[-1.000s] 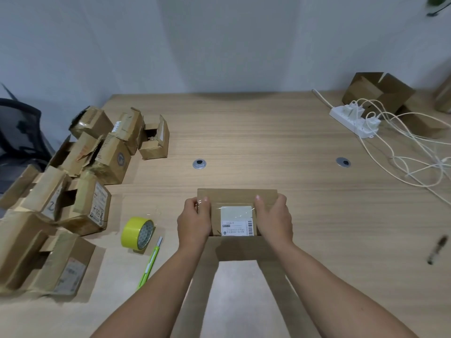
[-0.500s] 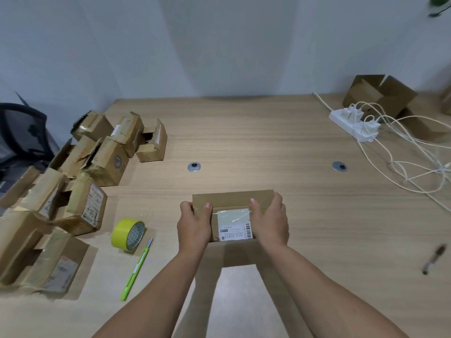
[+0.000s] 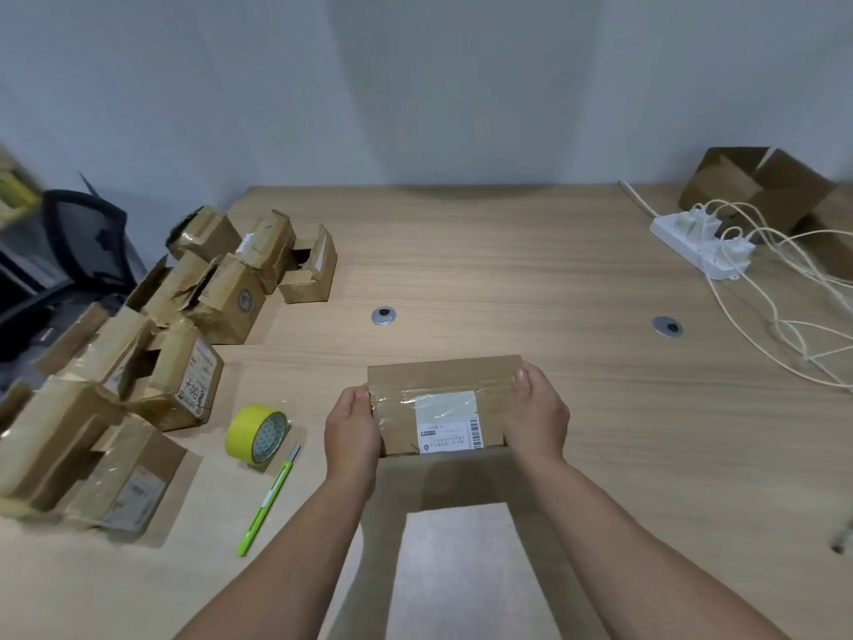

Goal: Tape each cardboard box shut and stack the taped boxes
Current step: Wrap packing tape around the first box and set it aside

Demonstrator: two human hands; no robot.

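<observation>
Hands: left hand (image 3: 353, 431) and right hand (image 3: 535, 415) clasp the short ends of the labelled cardboard box (image 3: 443, 394), fingers (image 3: 361, 395) curled round it.
Box: at the tabletop's (image 3: 507, 270) near edge, squarely between the hands, long axis left to right, clear tape across the top.
Tape roll: yellow tape roll (image 3: 256, 434) just left of the left hand, which is the nearer one to it.
Pile: loose boxes (image 3: 184, 325) farther left.

Held box (image 3: 443, 376): 1. Left of it: tape roll (image 3: 256, 434) 1, cutter (image 3: 267, 501) 1, piled boxes (image 3: 184, 385) uncountable. Beyond it: grommets (image 3: 383, 316) 2, power strip (image 3: 692, 244) 1.
</observation>
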